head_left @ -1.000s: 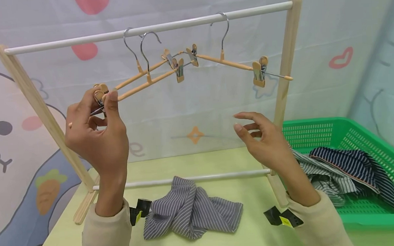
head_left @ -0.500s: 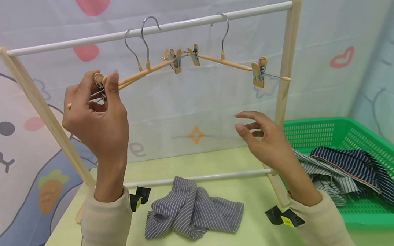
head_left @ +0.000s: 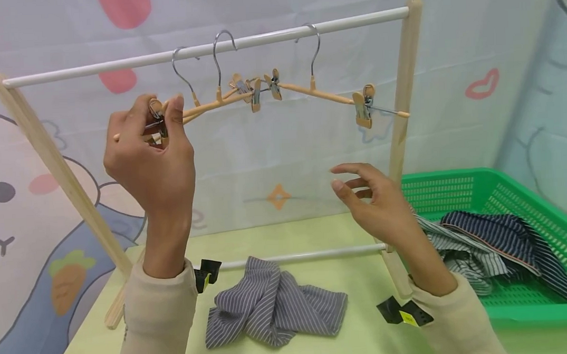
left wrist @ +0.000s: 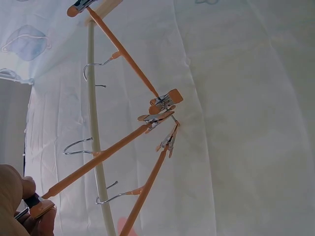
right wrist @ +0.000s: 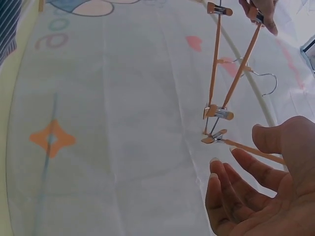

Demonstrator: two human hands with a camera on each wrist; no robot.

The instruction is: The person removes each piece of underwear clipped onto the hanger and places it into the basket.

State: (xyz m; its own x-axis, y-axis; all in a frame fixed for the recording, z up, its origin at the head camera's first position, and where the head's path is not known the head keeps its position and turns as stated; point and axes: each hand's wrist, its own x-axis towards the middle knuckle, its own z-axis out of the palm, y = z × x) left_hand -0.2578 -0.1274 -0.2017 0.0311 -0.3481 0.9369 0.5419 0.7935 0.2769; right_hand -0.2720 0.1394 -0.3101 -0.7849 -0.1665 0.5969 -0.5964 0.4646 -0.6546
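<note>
My left hand [head_left: 151, 156] pinches the left clip end of an orange clip hanger [head_left: 236, 98] between thumb and fingers. In the head view, that hanger's metal hook stands at the rack's white top rail [head_left: 112, 64], its curve rising above it. Just behind it, a second clip hanger [head_left: 179, 70] hangs by its hook, and a third clip hanger [head_left: 333, 95] hangs further right. The left wrist view shows the held hanger [left wrist: 98, 160] between the other two. My right hand [head_left: 375, 202], fingers loosely bent, is held in the air below the right hanger, with nothing in it.
A crumpled grey striped cloth [head_left: 275, 304] lies on the pale green table [head_left: 353, 348] below the hangers. At right, a green basket [head_left: 532, 316] holds dark and light striped garments [head_left: 492, 239]. Wooden posts [head_left: 403, 92] support the rack, with a lower white bar [head_left: 310, 255].
My left hand has lifted the held hanger and shifted it slightly right, bringing its hook from below the rail to over it. The right hand stays in nearly the same place.
</note>
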